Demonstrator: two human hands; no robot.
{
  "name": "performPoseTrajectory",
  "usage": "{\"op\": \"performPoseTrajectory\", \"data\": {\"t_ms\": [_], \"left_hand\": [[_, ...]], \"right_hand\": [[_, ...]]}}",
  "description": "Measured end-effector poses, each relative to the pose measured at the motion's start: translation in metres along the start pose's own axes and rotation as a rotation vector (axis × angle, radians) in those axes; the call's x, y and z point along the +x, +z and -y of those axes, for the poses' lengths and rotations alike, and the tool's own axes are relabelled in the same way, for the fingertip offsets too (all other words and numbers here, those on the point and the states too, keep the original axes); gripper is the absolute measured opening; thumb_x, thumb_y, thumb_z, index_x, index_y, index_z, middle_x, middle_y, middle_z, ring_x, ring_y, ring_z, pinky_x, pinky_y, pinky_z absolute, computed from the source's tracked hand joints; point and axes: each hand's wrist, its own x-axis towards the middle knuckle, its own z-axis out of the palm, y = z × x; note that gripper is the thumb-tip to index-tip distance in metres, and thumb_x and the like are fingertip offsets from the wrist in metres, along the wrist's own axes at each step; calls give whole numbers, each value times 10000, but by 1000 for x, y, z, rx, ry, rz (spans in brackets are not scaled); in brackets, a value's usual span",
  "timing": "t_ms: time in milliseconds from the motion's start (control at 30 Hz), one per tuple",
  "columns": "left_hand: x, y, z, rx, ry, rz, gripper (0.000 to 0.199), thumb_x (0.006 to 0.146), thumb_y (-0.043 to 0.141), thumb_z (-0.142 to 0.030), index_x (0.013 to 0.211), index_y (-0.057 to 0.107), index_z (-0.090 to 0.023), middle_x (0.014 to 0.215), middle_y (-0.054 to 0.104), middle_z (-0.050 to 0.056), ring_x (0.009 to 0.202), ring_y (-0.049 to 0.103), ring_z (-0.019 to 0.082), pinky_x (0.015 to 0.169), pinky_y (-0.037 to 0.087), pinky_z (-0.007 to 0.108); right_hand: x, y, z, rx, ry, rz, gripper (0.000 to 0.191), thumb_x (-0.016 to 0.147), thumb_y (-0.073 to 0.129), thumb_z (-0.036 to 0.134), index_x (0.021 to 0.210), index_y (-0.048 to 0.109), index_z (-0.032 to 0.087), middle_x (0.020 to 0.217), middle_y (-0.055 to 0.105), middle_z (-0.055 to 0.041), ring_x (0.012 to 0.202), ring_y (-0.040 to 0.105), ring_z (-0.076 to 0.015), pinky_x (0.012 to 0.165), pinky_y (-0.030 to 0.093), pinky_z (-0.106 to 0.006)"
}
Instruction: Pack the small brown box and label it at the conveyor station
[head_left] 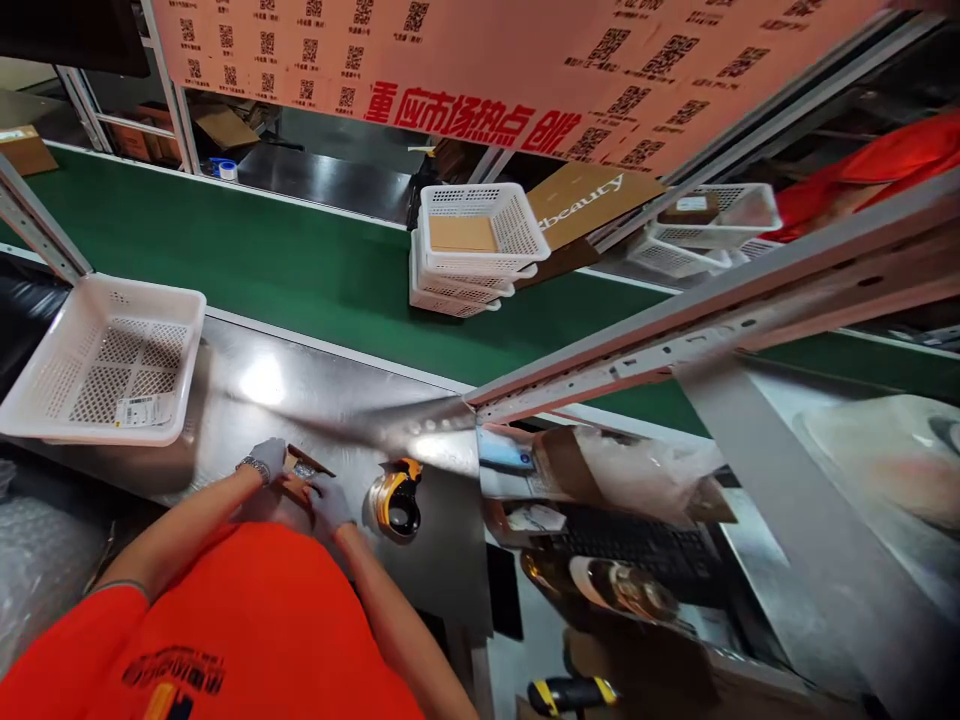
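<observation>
The left hand [271, 458], in a pale grey glove, is partly closed, its fingers on the 10 o'clock edge of a small, open, brown cardboard box [295, 487]. The right hand [328, 502], gloved alike, has its fingers bent onto the box's 4 o'clock edge. Between them, a shiny, clear-looking item [304, 470] shows inside; its exact form is too small to tell.

The box is at the near side of a silvery metal table [442, 580]. At its 3 to 4 o'clock sits a yellow-and-black tape dispenser [399, 505]; at 10 o'clock, a white rectangular plastic basket [67, 360] holding a white printed label [142, 411]. At 12 o'clock runs a flat green belt [300, 260]; at 1 o'clock, stacked white perforated baskets [457, 293] stand on it.
</observation>
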Motion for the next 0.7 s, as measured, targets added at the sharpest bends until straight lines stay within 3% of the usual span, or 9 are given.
{"op": "performPoseTrajectory", "data": {"t_ms": [100, 167, 233, 367, 433, 533, 700], "left_hand": [[7, 2, 5, -80, -87, 11, 642, 804, 933, -437, 1326, 725, -127, 1356, 766, 209, 1195, 768, 336, 880, 568, 315], [11, 4, 8, -117, -117, 34, 638, 777, 950, -464, 1287, 753, -133, 1322, 789, 192, 1173, 776, 335, 857, 559, 310], [15, 6, 11, -140, -125, 49, 609, 758, 960, -483, 1233, 789, -141, 1287, 806, 172, 1154, 779, 333, 857, 554, 312], [20, 10, 14, -166, -120, 45, 591, 752, 962, -487, 1203, 832, -129, 1263, 816, 171, 1148, 774, 343, 864, 547, 327], [20, 12, 16, -189, -120, 39, 587, 764, 956, -490, 1212, 844, -127, 1246, 824, 164, 1136, 775, 330, 846, 538, 319], [19, 17, 21, -238, -122, 30, 577, 787, 939, -510, 1220, 853, -139, 1198, 840, 128, 1077, 780, 277, 795, 515, 280], [19, 24, 31, -295, -122, 28, 423, 965, 751, -521, 1170, 879, -175, 1094, 852, 68, 988, 765, 205, 706, 464, 234]], "right_hand": [[-7, -1, 16, -151, -17, -54, 392, 985, 589, 149, 1318, 795, 166, 1399, 728, -187, 1320, 647, -334, 1186, 507, -484], [-4, -7, 29, -303, -64, -117, 581, 992, 587, 163, 1569, 641, 124, 1583, 621, -228, 1495, 528, -362, 1312, 394, -543], [3, -13, 39, -431, -65, -108, 740, 966, 659, 206, 1677, 506, 64, 1675, 535, -266, 1590, 431, -400, 1371, 295, -592], [12, -14, 40, -464, 6, 149, 771, 958, 700, 244, 1691, 507, 100, 1702, 530, -237, 1568, 497, -381, 1333, 389, -516], [8, -8, 31, -466, -11, 205, 749, 954, 703, 221, 1680, 542, 138, 1782, 440, -205, 1634, 433, -369, 1347, 382, -481], [-2, 2, 15, -471, -46, 155, 662, 969, 709, 219, 1620, 628, 138, 1833, 352, -191, 1695, 325, -392, 1393, 303, -500], [-5, 13, 3, -426, -56, 59, 593, 1011, 694, 252, 1597, 657, 167, 1778, 454, -186, 1608, 455, -346, 1368, 361, -454]]}}
